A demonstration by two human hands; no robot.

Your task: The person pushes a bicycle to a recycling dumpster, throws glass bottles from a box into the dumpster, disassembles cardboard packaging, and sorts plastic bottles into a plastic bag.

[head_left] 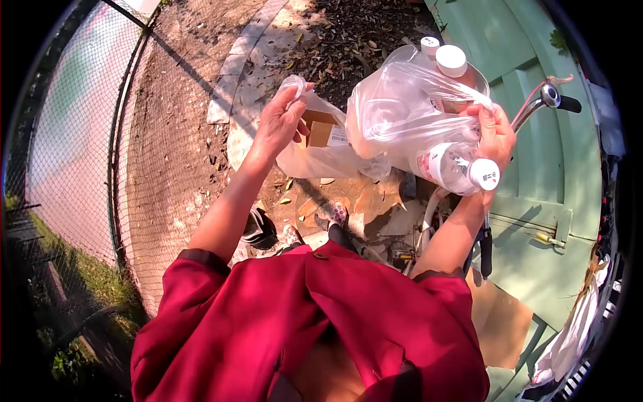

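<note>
A thin, translucent plastic bag hangs in front of me, bulging with clear plastic bottles. My left hand pinches a twisted end of bag film at upper left. At the right, my right hand is closed around the gathered bag handle. One clear bottle with a white cap sticks out below that hand. Above, a wide white cap and a smaller white cap show at the bag's top. Between my hands, a brown cardboard box with a white label shows beside bag film; whether it is inside is unclear.
A green metal door with a bolt stands on the right. A bicycle handlebar with a bell reaches up before it. Wire mesh fencing runs along the left. Dry leaves cover the ground ahead.
</note>
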